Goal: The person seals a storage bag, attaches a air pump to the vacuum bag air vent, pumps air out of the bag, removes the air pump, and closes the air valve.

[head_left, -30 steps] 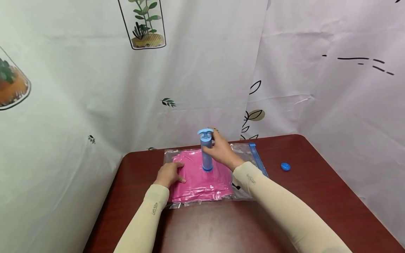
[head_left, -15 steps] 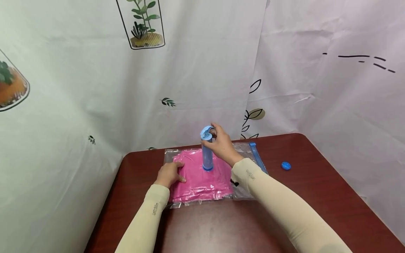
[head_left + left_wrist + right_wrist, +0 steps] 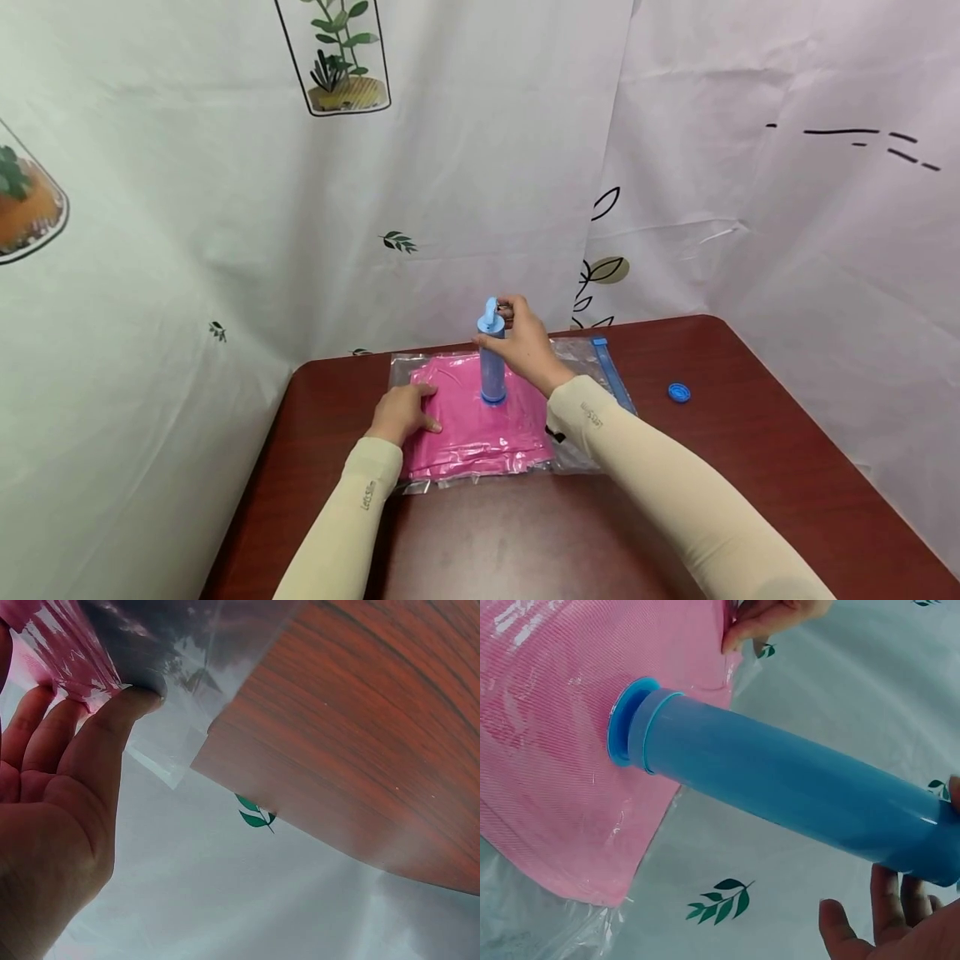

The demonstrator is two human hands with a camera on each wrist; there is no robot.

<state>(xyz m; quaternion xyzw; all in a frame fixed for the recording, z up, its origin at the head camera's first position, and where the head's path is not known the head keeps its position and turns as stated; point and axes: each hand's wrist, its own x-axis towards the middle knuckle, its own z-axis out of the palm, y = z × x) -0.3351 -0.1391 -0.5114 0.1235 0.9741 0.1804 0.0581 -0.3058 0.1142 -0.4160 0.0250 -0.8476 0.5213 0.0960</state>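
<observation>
A pink folded cloth lies inside a clear vacuum storage bag point(image 3: 472, 446) on the table. On top of it a blue hand pump point(image 3: 492, 375) stands nearly upright, its foot at the bag's round blue valve point(image 3: 619, 731). My right hand point(image 3: 528, 346) holds the pump's top end, thumb across the upper barrel and fingers by the T-handle point(image 3: 491, 312), which points edge-on toward me. In the right wrist view some of those fingers stand off the barrel. My left hand point(image 3: 399, 412) rests on the bag's left edge, thumb and fingers spread over the pink cloth.
A round blue cap point(image 3: 678, 392) lies on the dark red table point(image 3: 720, 467), right of the bag. The bag's blue zip strip point(image 3: 615, 375) runs along its right end. A patterned white curtain point(image 3: 465, 167) hangs behind the table.
The pump's handle has turned from broadside to edge-on. My right hand has shifted to the pump's top, its thumb higher on the barrel. The left hand stays in place.
</observation>
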